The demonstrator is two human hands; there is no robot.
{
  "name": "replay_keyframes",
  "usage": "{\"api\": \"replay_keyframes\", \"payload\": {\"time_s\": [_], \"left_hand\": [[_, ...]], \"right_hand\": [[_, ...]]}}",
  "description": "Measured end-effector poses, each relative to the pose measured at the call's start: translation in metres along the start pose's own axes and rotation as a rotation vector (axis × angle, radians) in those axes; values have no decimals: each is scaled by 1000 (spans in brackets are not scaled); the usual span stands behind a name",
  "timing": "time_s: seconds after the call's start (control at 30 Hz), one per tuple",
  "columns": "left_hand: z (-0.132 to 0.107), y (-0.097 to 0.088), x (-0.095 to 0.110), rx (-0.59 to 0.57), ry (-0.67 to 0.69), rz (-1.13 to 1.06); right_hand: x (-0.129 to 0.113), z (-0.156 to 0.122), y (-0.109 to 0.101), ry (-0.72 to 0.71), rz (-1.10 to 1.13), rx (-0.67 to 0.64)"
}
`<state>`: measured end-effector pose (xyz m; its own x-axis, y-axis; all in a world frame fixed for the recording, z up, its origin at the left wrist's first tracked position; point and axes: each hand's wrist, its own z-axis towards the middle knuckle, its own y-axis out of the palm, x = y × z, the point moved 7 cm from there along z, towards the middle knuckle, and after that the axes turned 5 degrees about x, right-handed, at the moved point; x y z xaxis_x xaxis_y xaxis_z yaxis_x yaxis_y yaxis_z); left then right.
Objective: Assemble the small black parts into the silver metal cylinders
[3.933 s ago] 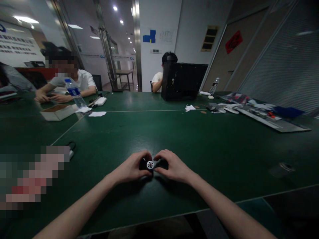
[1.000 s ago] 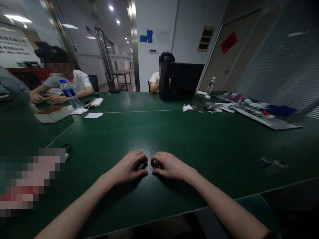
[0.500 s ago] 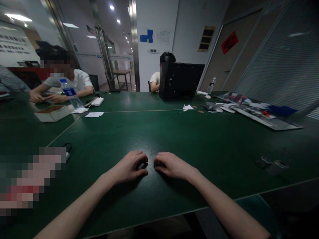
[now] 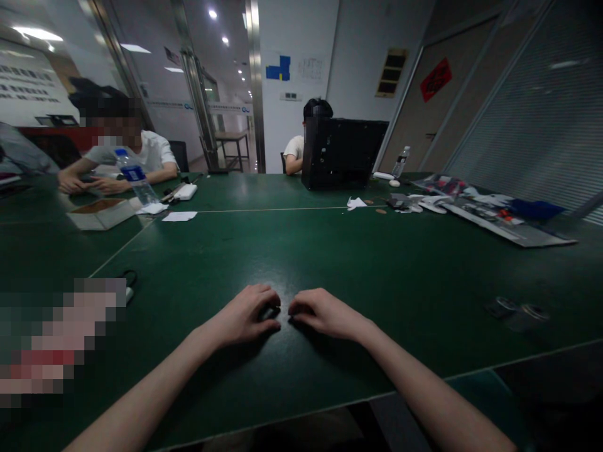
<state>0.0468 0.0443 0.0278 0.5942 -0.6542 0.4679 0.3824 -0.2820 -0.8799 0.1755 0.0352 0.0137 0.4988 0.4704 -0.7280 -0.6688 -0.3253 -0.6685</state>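
My left hand [image 4: 253, 314] rests on the green tabletop [image 4: 277, 251] near its front edge. Its fingers are loosely bent, and the thumb stands apart from them. The space under that palm is dark, and I make out no held thing there. Facing it across a narrow gap is my right hand [image 4: 325, 312], also on the tabletop with curved fingers and the thumb slightly apart below them. Nothing shows clearly between its fingertips. The two hands do not touch each other.
Two metal cylinders [image 4: 530, 316] stand to the right, blurred. A black box-shaped case [image 4: 346, 154] stands at the far edge. A person sits behind it, another at left near a water bottle [image 4: 134, 176] and open box [image 4: 101, 215]. A cluttered board [image 4: 509, 226] lies far right.
My right hand's fingertips have shifted very slightly to the left. My left hand has stayed where it was, and the view has drifted a little.
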Motion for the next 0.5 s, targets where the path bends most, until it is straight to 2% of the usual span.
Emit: {"api": "replay_keyframes", "payload": {"time_s": [0.17,0.23,0.33,0.5], "left_hand": [[-1,-1,1,1,-19,-4],[0,-2,2,4,-8,-1],[0,-2,2,3,-2,6],[0,-1,1,1,-2,22]], "right_hand": [[12,2,8,252,835,40],[16,2,12,332,1068,53],[21,1,17,415,1195,45],[18,1,19,414,1223,13]]}}
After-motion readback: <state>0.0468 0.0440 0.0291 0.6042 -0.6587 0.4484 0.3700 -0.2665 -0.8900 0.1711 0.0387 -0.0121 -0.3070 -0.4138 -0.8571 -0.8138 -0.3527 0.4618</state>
